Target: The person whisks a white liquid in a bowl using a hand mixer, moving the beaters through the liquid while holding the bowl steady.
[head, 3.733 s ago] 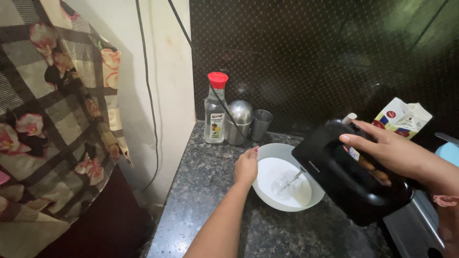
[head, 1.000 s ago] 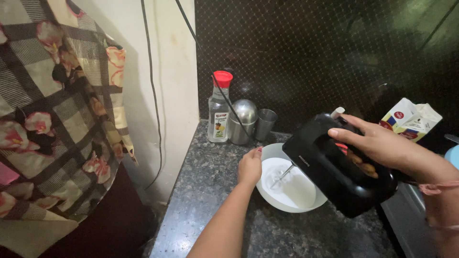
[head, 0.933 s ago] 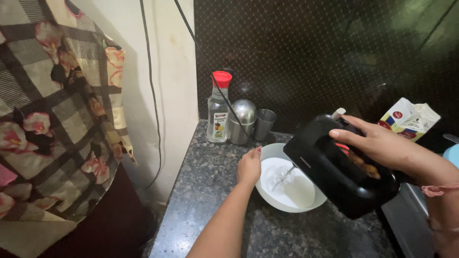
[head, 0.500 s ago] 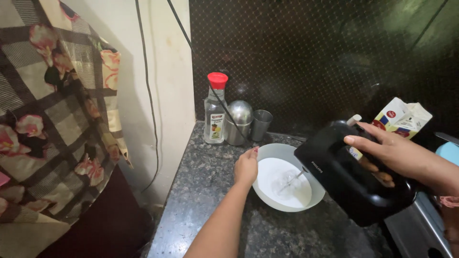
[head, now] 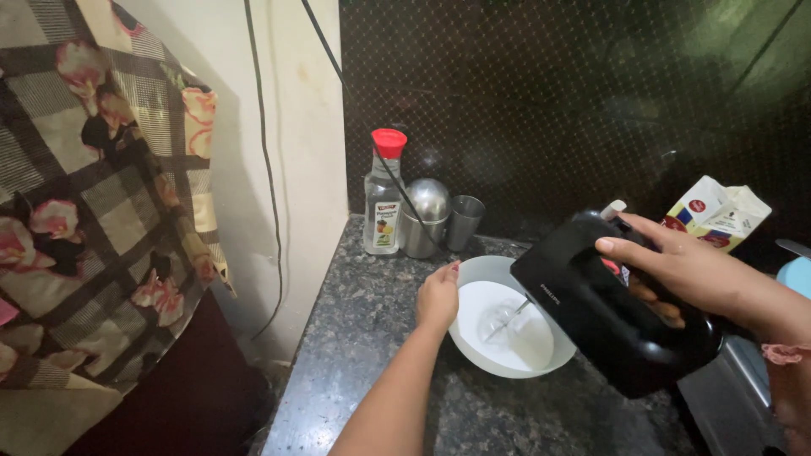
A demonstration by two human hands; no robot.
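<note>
A white bowl (head: 481, 350) of white cream stands on the dark granite counter (head: 372, 338). My left hand (head: 438, 295) grips the bowl's left rim. My right hand (head: 688, 270) holds a black electric hand mixer (head: 612, 312) by its handle, tilted over the bowl's right side. Its metal beaters (head: 503, 319) dip into the cream.
Against the dark tiled wall stand a clear bottle with a red cap (head: 384, 198), a round steel container (head: 425, 215) and a small steel cup (head: 465, 221). A white carton (head: 718, 211) sits at the back right. A floral checked cloth (head: 93, 203) hangs at the left, beside a black cord (head: 262, 152).
The mixer has stayed in the bowl, shifting a little back and forth over the cream. My left hand keeps its hold on the rim. The view moved slightly.
</note>
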